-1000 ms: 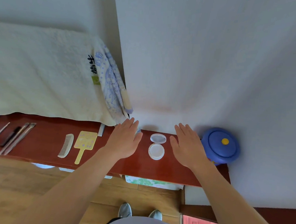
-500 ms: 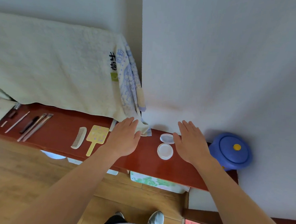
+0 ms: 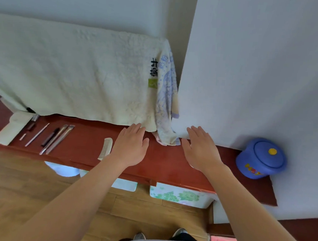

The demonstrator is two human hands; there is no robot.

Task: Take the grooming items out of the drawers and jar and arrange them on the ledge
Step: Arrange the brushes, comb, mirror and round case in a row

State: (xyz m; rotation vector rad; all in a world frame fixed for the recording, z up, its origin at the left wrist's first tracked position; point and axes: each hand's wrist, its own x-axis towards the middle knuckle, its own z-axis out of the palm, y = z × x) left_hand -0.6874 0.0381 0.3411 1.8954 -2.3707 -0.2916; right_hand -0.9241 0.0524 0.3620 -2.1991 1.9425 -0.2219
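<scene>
The cream plastic comb (image 3: 106,148) lies on the long red-brown wooden ledge (image 3: 82,145), a little left of the middle of the frame. Further left lie the slim grooming tools (image 3: 57,139) side by side: I count one pale stick, one dark stick and two metallic ones, then one short white piece and one short dark piece near the left edge. The left hand (image 3: 130,148) is just beside the comb and the right hand (image 3: 202,151) is right of the centre. Both are palm down over the ledge with the fingers straight and close together, and they hold nothing. Whether the palms touch the wood, and what may lie under them, I cannot tell. At the right of the frame the blue round plastic jar (image 3: 260,160) stands on the ledge with its lid on, well apart from the hands. Below the ledge I see two white plastic drawer boxes (image 3: 179,196), one with green flowers. One big white towel (image 3: 73,74) and one blue patterned cloth (image 3: 166,109) hang above. The arranging seems nearly finished. To do it well, the hands should move slowly and flat, keep the items parallel and back from the front edge, and not pull the hanging cloth.
</scene>
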